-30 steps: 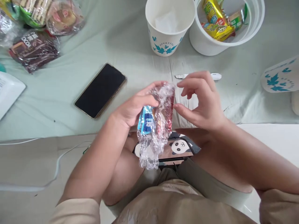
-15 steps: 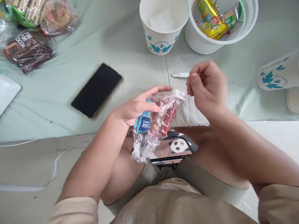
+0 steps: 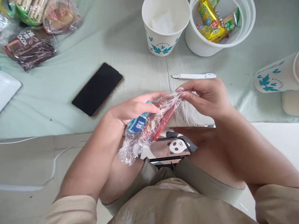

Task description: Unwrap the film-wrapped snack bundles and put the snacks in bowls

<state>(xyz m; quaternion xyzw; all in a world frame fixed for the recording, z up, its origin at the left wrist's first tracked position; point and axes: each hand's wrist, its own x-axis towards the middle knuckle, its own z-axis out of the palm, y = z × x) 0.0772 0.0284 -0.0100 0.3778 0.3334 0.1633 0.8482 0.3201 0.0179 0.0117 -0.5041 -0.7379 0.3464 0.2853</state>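
A clear plastic wrap bundle [image 3: 137, 141] with a blue packet [image 3: 139, 123] and red packets [image 3: 164, 119] inside hangs over the table's front edge. My left hand [image 3: 137, 107] grips its upper left part, thumb on top. My right hand [image 3: 204, 95] pinches the wrap at the bundle's upper right end, between thumb and forefinger. Just beyond my right hand, a white cutter knife [image 3: 195, 76] lies on the cloth, its blade end to the left.
A black phone [image 3: 97, 89] lies to the left. Wrapped snacks [image 3: 31, 48] fill the far left corner. A paper cup [image 3: 163, 43] and a white tub [image 3: 203, 46] with snack packets stand at the back. Another cup [image 3: 272, 76] lies tipped at the right.
My right hand has moved down and left and now pinches the wrap, uncovering the knife's handle. The bundle's lower end has swung left.
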